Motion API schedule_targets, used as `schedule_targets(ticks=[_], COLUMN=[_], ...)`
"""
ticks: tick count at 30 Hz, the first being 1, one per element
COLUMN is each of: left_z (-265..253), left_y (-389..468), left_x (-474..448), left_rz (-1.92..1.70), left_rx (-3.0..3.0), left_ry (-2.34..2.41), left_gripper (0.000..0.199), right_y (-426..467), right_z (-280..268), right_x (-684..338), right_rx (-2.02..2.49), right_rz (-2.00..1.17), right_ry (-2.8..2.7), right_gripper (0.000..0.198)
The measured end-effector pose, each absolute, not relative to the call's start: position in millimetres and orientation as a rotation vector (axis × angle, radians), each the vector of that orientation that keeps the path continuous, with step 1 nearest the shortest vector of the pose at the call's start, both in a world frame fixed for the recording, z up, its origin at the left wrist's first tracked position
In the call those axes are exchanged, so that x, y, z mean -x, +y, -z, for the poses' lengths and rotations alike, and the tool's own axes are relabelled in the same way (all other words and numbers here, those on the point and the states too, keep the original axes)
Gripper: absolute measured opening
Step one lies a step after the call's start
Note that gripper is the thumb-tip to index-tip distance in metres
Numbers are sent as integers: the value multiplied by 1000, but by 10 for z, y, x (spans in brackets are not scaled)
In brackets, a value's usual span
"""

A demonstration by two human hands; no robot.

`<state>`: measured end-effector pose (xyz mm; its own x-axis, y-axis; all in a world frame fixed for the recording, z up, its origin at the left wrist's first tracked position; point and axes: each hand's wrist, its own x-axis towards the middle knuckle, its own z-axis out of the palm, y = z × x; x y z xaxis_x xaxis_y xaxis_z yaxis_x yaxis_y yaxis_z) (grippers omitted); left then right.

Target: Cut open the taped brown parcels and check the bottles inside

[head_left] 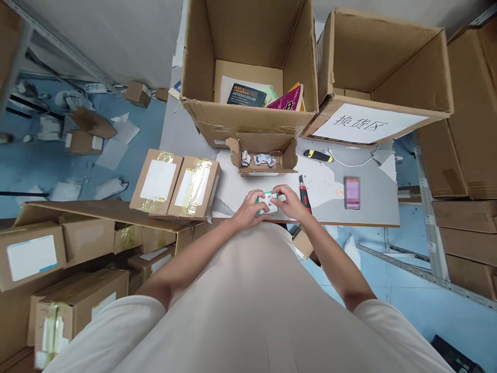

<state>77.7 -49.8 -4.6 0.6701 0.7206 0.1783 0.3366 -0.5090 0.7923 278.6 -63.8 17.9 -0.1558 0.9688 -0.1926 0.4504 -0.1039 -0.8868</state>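
Note:
Close to the table's front edge, a small white-and-green box (267,202) is held between my two hands. Its kind and contents cannot be made out. My left hand (250,208) has its fingers closed on the left side, and my right hand (289,201) pinches the right side near the top. Just beyond them stands an open small carton (267,145) with crumpled paper (265,159) inside. A red-and-black box cutter (305,194) lies right of my right hand. Farther back is a yellow-and-black cutter (318,155).
Two taped cartons (176,184) sit at the table's left. Behind, a large open box (248,116) holds several books, beside another open box (376,106) with a handwritten sign. A phone-like pink-screened device (352,192) and a white cable (353,165) lie right. Cartons (89,233) crowd the lower left.

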Motion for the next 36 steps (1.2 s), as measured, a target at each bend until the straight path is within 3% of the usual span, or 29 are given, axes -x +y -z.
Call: schedule_targets(ticks=[9, 18, 23, 26, 30, 36], left_z=[119, 138, 180, 186, 173, 130], left_y=[-603, -548, -551, -549, -565, -637], left_x=[-801, -780, -736, -710, -735, -786], left_rz=[-697, -703, -759, -742, -723, -751], left_rx=[-2061, -2026, -2024, -2011, -2008, -2019], left_ry=[884, 899, 908, 911, 924, 952], left_gripper=[19, 43, 48, 47, 48, 23], right_y=[-640, -577, -546, -655, -851, -855], right_z=[-301, -348, -136, -49, 23, 29], right_x=[-2662, -2732, -2796, -2760, -2633, -2641], right_rx=[1848, 1849, 1657, 1569, 1610, 1666], right_rz=[-929, -987, -1250, -1218, -913, -848], right_ry=[-1810, -1879, -1623, -1516, -1539, -1656], right_gripper=[23, 20, 21, 20, 19, 22])
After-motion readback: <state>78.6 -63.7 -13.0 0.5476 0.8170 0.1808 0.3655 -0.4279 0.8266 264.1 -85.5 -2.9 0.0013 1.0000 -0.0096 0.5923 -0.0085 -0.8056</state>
